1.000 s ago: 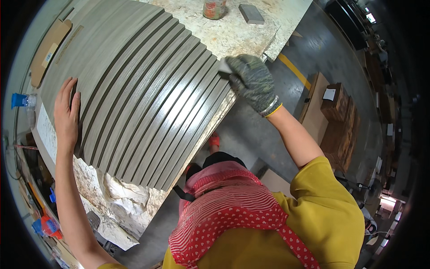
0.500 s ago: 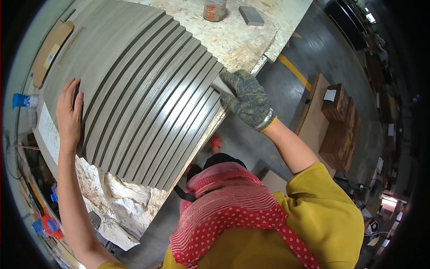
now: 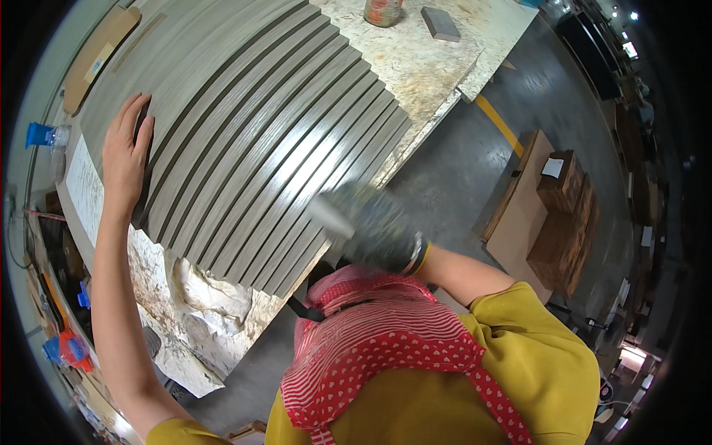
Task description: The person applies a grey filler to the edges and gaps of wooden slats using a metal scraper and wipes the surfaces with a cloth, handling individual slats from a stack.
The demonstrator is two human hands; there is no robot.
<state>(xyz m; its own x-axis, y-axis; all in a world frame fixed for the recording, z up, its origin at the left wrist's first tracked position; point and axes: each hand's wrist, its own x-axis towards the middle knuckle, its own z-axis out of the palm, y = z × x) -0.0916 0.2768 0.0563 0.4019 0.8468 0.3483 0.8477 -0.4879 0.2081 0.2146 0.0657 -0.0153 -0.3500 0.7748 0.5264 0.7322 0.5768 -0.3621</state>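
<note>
While the grey wood-grain slatted panel (image 3: 245,141) lies flat across the pale speckled table (image 3: 415,67), with its dark grooves running lengthwise, the person's bare left hand (image 3: 126,159) is spread open on the panel's far left end, palm down and fingers stretched flat over the outermost slats, gripping nothing. The right hand (image 3: 374,226), in a dark grey knitted work glove with a yellow cuff, is at the panel's near right edge, about where the slats meet the table's rim; it is blurred, and something pale and narrow (image 3: 330,215) juts from it toward the slats, but I cannot tell what that is or how tightly the fingers close on it. Below the panel, on the side nearest the person, the table's top is chipped and ragged, with white crumbled patches (image 3: 204,297) showing. Beyond the panel's far end stand a round orange-labelled can (image 3: 383,10) and, just to the right of it, a small flat grey rectangular block (image 3: 440,24), both on the table and well apart from either hand. To the left of the panel, past the left hand, a clear plastic bottle with a blue cap (image 3: 46,138) lies near the table's edge, and a flat brown board (image 3: 96,59) rests further up that side. To the right of the panel, down on the grey concrete floor, brown cardboard boxes (image 3: 567,215) sit on a flat sheet.
</note>
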